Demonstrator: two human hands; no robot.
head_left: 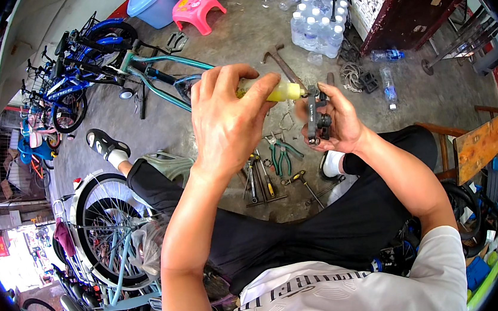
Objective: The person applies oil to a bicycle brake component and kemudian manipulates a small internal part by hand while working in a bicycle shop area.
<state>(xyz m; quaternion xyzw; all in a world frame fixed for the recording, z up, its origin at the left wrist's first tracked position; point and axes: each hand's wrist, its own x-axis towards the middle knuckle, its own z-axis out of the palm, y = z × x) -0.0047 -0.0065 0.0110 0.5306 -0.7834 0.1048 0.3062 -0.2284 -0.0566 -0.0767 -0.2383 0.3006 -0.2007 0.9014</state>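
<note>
My left hand [227, 112] is closed round a screwdriver with a yellow handle [285, 92], its short dark tip pointing right. That tip meets or nearly meets the top of a small black bicycle part [313, 113] with bolts and a narrow arm. My right hand [341, 119] grips this part between thumb and fingers, holding it upright above the floor. Just beyond both hands lies a hammer [279, 62]. Below them on the concrete are green-handled pliers [283, 154], yellow-and-black screwdrivers [267, 177] and a T-shaped tool with a yellow handle [300, 180].
A green bicycle frame [154, 74] lies ahead on the left, near blue bicycles [71, 82]. Beside my left leg is a white-rimmed wheel [109, 229]. Packed water bottles [315, 29], a pink stool [198, 11] and a blue bucket [153, 6] stand farther off. A chain [352, 76] lies right.
</note>
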